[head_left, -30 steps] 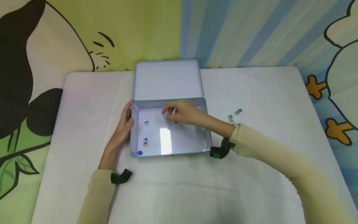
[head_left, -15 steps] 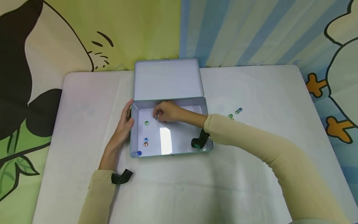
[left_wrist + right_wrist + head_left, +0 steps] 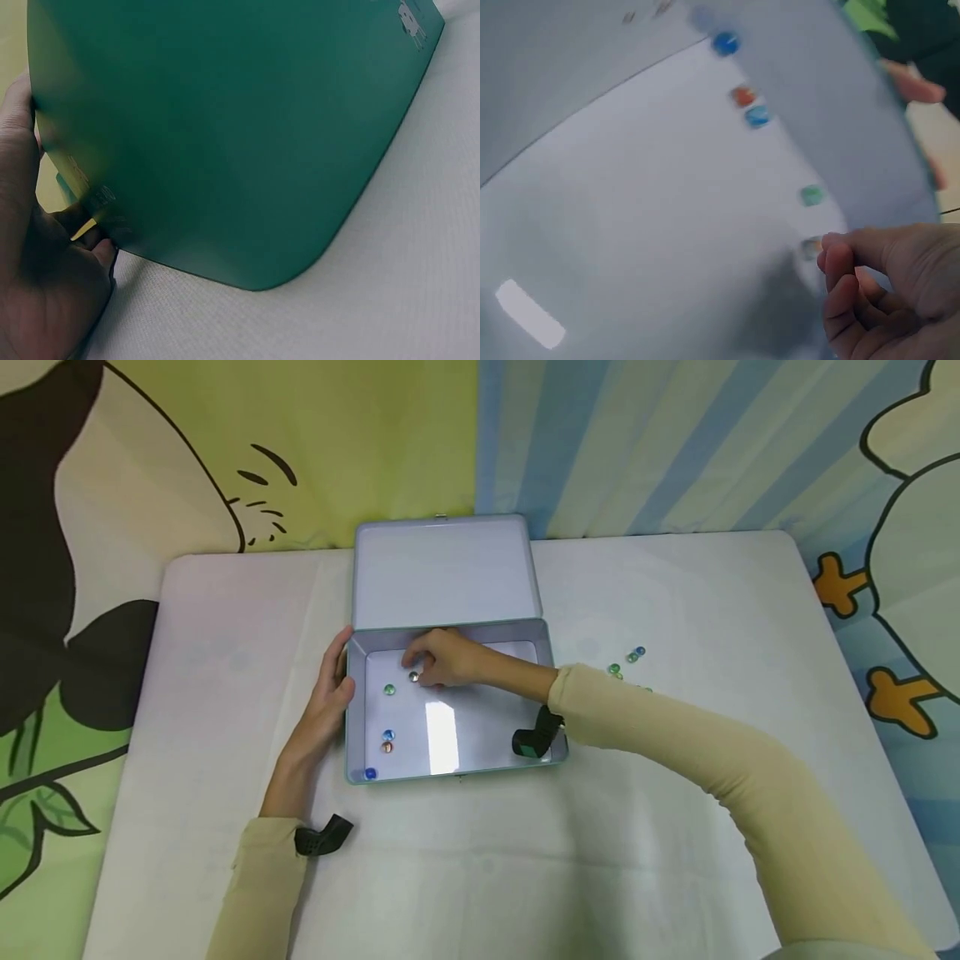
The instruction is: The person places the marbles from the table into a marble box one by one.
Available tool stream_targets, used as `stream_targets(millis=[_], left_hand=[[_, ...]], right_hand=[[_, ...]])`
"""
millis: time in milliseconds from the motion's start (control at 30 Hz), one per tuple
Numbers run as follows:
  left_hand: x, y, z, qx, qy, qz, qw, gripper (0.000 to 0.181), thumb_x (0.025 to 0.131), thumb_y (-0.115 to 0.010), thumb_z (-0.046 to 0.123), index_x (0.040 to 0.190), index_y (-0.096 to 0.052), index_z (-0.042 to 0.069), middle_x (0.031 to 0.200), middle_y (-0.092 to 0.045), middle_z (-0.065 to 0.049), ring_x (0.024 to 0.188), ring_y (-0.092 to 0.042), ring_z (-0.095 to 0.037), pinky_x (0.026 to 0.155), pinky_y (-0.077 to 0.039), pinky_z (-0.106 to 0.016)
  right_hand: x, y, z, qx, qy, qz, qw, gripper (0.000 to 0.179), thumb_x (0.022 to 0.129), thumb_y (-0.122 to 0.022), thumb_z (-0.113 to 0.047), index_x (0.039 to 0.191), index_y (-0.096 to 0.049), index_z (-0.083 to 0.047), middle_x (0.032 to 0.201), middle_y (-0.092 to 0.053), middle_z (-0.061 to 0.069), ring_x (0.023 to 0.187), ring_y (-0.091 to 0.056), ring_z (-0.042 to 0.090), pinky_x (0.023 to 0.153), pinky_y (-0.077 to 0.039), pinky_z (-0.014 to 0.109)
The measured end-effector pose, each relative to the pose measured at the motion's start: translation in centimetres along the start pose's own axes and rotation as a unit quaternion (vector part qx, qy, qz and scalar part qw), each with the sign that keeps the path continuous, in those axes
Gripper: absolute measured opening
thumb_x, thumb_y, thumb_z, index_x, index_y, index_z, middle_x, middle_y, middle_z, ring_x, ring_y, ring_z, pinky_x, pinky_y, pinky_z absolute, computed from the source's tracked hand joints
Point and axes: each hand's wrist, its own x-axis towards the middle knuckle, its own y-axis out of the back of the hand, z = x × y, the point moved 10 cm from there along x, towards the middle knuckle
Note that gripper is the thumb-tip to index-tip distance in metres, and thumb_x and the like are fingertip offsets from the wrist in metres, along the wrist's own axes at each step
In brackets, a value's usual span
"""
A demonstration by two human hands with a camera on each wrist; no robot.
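Note:
A shallow metal box [image 3: 495, 770], pale inside and green outside, lies with its lid [image 3: 447, 572] swung back. My left hand [image 3: 318, 706] rests against its left side, thumb and fingers along the outer wall; the left wrist view shows the hand [image 3: 45, 262] at the green wall [image 3: 247, 142]. Inside the box is my right hand [image 3: 446, 658], thumb and index finger a little apart beside a clear marble [image 3: 414, 677]. That marble [image 3: 810, 248] sits just off the fingertips in the right wrist view. A green marble [image 3: 389, 690] lies nearby.
Toward the box's front left are a light blue marble [image 3: 388, 735], an orange marble [image 3: 387, 747] and a dark blue marble [image 3: 371, 773]. Several green and blue marbles [image 3: 632, 657] lie on the white tablecloth [image 3: 697, 610] at the right, partly behind the right sleeve [image 3: 675, 735].
My right hand has moved left inside the box with the clear marble, and its thumb and finger have parted from it. The left hand stays at the box's side.

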Motion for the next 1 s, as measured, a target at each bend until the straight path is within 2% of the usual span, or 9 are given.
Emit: stream_targets(millis=[100, 167, 300, 433, 567, 733, 833, 900, 1000], left_hand=[[0.1, -0.2, -0.2, -0.002, 0.000, -0.005, 1.0000, 0.081, 0.089, -0.055, 0.062, 0.154, -0.013, 0.036, 0.158, -0.018, -0.011, 0.141, -0.021, -0.029, 0.111, -0.010, -0.057], [0.1, -0.3, -0.2, 0.003, -0.001, -0.006, 1.0000, 0.082, 0.089, -0.055, 0.063, 0.154, -0.013, 0.035, 0.160, -0.016, -0.010, 0.143, -0.017, -0.031, 0.113, -0.007, -0.059], [0.1, -0.3, -0.1, 0.011, -0.003, -0.002, 0.9999, 0.084, 0.088, -0.057, 0.064, 0.154, -0.014, 0.034, 0.161, -0.016, -0.009, 0.147, -0.012, -0.032, 0.113, -0.002, -0.062], [-0.1, -0.1, 0.1, 0.012, -0.005, 0.004, 0.9999, 0.084, 0.087, -0.057, 0.063, 0.154, -0.015, 0.035, 0.160, -0.017, -0.007, 0.146, -0.014, -0.030, 0.113, -0.002, -0.062], [-0.2, 0.1, 0.2, 0.011, -0.001, 0.007, 0.9999, 0.083, 0.088, -0.057, 0.062, 0.153, -0.015, 0.035, 0.159, -0.019, -0.008, 0.142, -0.017, -0.030, 0.112, -0.004, -0.063], [-0.4, 0.4, 0.2, 0.011, 0.004, 0.012, 0.9999, 0.082, 0.088, -0.058, 0.062, 0.153, -0.016, 0.036, 0.160, -0.018, -0.006, 0.145, -0.014, -0.030, 0.112, -0.002, -0.064], [-0.4, 0.4, 0.2, 0.012, 0.003, 0.012, 0.9998, 0.082, 0.087, -0.058, 0.063, 0.153, -0.016, 0.036, 0.160, -0.017, -0.005, 0.145, -0.013, -0.030, 0.112, -0.002, -0.065], [-0.3, 0.3, 0.2, 0.011, 0.000, 0.012, 0.9999, 0.083, 0.088, -0.058, 0.062, 0.153, -0.015, 0.036, 0.160, -0.017, -0.007, 0.144, -0.015, -0.030, 0.111, -0.003, -0.065], [-0.2, 0.2, 0.1, 0.008, -0.001, 0.010, 0.9999, 0.083, 0.087, -0.058, 0.063, 0.153, -0.015, 0.036, 0.160, -0.017, -0.008, 0.144, -0.015, -0.031, 0.111, -0.003, -0.065]], right_hand=[[-2.3, 1.7, -0.9, -0.004, 0.026, 0.013, 0.9995, 0.033, 0.089, -0.070, -0.012, 0.121, -0.065, -0.007, 0.074, -0.065, 0.003, 0.065, -0.057, 0.012, 0.061, -0.044, 0.019], [-5.1, 3.4, -1.7, -0.012, 0.049, 0.044, 0.9978, 0.034, 0.089, -0.071, -0.017, 0.122, -0.065, -0.010, 0.081, -0.067, 0.002, 0.072, -0.059, 0.012, 0.067, -0.046, 0.021], [-13.1, 7.6, -1.3, 0.002, 0.080, 0.169, 0.9824, 0.034, 0.088, -0.072, -0.018, 0.122, -0.066, -0.013, 0.091, -0.069, 0.001, 0.079, -0.060, 0.012, 0.071, -0.048, 0.024], [-21.2, 10.2, 3.8, 0.038, 0.040, 0.315, 0.9474, 0.034, 0.089, -0.071, -0.011, 0.122, -0.065, -0.012, 0.092, -0.067, -0.001, 0.077, -0.060, 0.006, 0.066, -0.046, 0.020], [-26.4, 9.0, 10.9, 0.042, -0.050, 0.391, 0.9181, 0.033, 0.090, -0.069, -0.014, 0.123, -0.065, -0.009, 0.091, -0.065, -0.003, 0.072, -0.059, -0.001, 0.060, -0.044, 0.017], [-29.3, 6.3, 17.3, 0.050, -0.133, 0.447, 0.8833, 0.033, 0.089, -0.072, -0.021, 0.117, -0.067, -0.007, 0.090, -0.066, -0.001, 0.066, -0.056, -0.002, 0.051, -0.042, 0.022], [-29.8, 5.7, 18.9, 0.043, -0.150, 0.472, 0.8678, 0.031, 0.088, -0.072, -0.022, 0.115, -0.068, -0.006, 0.091, -0.067, 0.006, 0.065, -0.053, -0.002, 0.051, -0.041, 0.021], [-29.7, 5.6, 19.3, 0.033, -0.156, 0.475, 0.8656, 0.029, 0.089, -0.071, -0.021, 0.114, -0.068, -0.006, 0.093, -0.068, 0.010, 0.067, -0.052, -0.005, 0.052, -0.041, 0.018], [-29.1, 6.0, 19.2, -0.002, -0.159, 0.464, 0.8717, 0.026, 0.090, -0.069, -0.014, 0.115, -0.068, -0.004, 0.097, -0.069, 0.016, 0.071, -0.053, -0.005, 0.060, -0.041, 0.007]])
